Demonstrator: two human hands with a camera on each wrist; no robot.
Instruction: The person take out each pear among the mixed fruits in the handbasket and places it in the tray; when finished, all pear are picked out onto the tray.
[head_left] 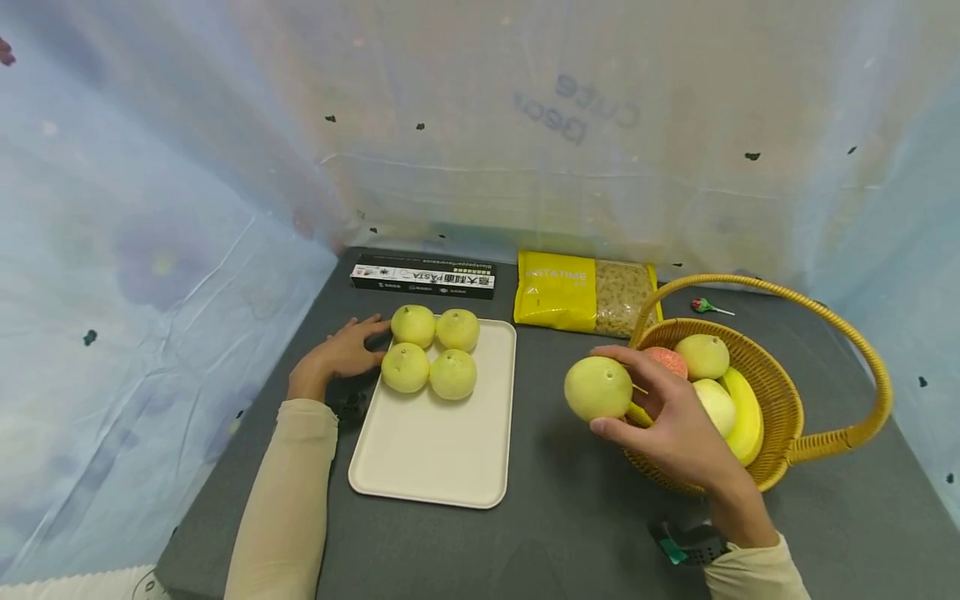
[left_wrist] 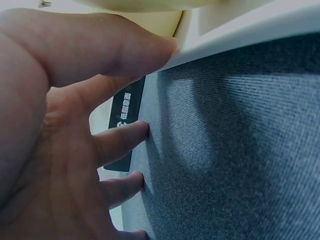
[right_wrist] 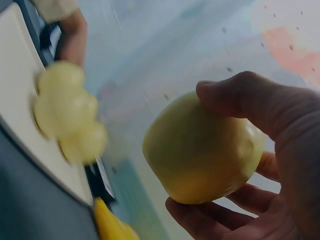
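My right hand [head_left: 675, 417] grips a round yellow-green fruit [head_left: 597, 389] beside the basket's left rim, raised over the table. In the right wrist view the thumb lies on one side of that fruit [right_wrist: 200, 150] and the fingers on the other. Several similar fruits [head_left: 453, 374] sit grouped in the upper left part of a cream tray [head_left: 435, 458]. At the tray's left edge is my left hand [head_left: 345, 348], its fingers spread. The left wrist view shows its thumb [left_wrist: 110, 47] at the tray rim and other fingertips on the dark cloth.
A wicker basket [head_left: 783, 400] with a tall handle holds a banana [head_left: 742, 417], a red fruit [head_left: 666, 361] and yellow-green fruits. Behind lie a black pasta box [head_left: 423, 277], a yellow pasta bag [head_left: 558, 292] and a small red-topped stick [head_left: 702, 305]. Curtains surround the table.
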